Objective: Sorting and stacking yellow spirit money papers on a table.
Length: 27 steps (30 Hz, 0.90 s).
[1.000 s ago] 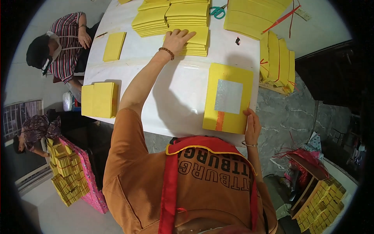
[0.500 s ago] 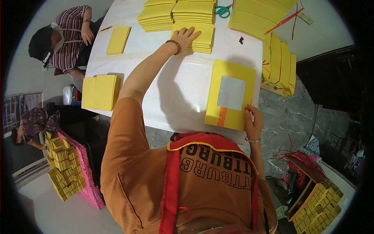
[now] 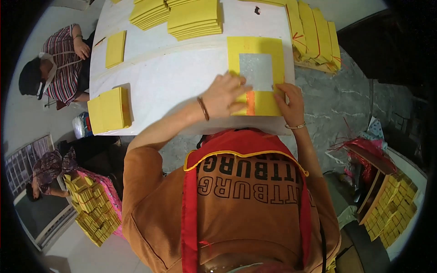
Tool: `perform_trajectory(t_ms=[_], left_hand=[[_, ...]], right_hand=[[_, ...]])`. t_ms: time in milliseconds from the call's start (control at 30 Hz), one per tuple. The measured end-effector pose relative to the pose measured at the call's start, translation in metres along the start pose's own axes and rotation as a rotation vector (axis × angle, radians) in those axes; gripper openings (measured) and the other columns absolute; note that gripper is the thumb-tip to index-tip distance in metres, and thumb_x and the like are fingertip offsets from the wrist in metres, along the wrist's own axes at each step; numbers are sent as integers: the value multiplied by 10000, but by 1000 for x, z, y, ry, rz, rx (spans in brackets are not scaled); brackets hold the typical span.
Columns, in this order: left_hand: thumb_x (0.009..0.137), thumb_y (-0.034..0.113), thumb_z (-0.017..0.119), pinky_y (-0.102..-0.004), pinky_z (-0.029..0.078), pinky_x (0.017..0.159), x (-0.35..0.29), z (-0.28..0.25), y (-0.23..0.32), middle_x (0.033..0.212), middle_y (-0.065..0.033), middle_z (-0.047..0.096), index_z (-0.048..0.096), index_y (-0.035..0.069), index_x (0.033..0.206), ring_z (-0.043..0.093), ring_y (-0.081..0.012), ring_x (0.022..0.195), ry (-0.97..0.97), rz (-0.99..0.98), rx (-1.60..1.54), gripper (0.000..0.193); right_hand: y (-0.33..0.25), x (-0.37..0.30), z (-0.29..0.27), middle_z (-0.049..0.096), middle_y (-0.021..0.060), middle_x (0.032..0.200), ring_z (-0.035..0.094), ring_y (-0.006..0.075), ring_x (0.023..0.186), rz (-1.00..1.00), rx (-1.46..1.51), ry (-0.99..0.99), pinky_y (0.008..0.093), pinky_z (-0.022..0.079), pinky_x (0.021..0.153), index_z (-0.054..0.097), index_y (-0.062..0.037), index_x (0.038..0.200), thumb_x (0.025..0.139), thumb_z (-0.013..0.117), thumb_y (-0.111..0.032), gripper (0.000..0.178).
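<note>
In front of me on the white table lies a stack of yellow paper point(image 3: 259, 103), with a silver-grey rectangle point(image 3: 258, 70) and an orange strip point(image 3: 250, 102) on its top. My left hand point(image 3: 225, 96) is over the stack's left edge, fingers bent and apart, the fingertips near the orange strip. At the right edge rests my right hand point(image 3: 290, 103), its fingers apart along the side of the paper. Nothing is seen lifted in either hand. Whether the left fingertips press on the paper, I cannot tell.
Folded yellow paper piles point(image 3: 195, 20) stand at the table's far side. A small yellow pile point(image 3: 115, 49) and a larger one point(image 3: 109, 109) lie on the left. A person in a striped top point(image 3: 61, 63) sits at far left. Yellow bundles point(image 3: 318, 36) stand beyond the right edge.
My left hand has come back from the far yellow pile to the stack before me. My right hand stays at the stack's right edge. The view has shifted.
</note>
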<state>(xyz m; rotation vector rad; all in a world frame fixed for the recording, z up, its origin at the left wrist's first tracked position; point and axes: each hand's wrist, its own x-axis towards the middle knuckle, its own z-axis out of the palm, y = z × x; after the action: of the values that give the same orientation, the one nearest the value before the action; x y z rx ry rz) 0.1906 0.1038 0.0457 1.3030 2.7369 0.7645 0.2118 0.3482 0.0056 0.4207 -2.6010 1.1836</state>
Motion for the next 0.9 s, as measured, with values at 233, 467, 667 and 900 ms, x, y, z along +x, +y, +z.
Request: perform_trajectory(t_ms=[233,467,667,900], left_hand=[[710,219,651,-327,416,737,-11,17,12,1005,-95,546,567,48,1025,500,-227,864,7,83,49,368],[790,147,582,-302,447,602,-3,11,0,745,-97,592,608,29,871,555,-244,666,-121,-144,-473,146],[772,109,578,-263,438,577,4,10,-6,724,-84,611,615,12,842,557,-164,620,-221,-306,-625,125],[733,146,564,-267,423,563,10,9,-8,657,-77,601,636,24,796,533,-141,582,-294,-421,-727,155]], right_hand=[[5,-5,3,604,90,878,551,229,865,100,112,-8,319,408,787,615,-47,913,759,589,-147,185],[14,-8,3,603,63,933,531,132,877,422,626,-26,250,392,811,603,10,949,917,392,-233,324],[23,-9,7,603,65,935,532,134,879,440,626,-19,249,391,814,603,11,940,916,391,-225,319],[21,-5,4,602,68,933,530,137,899,431,619,-40,256,383,835,601,13,935,918,379,-230,329]])
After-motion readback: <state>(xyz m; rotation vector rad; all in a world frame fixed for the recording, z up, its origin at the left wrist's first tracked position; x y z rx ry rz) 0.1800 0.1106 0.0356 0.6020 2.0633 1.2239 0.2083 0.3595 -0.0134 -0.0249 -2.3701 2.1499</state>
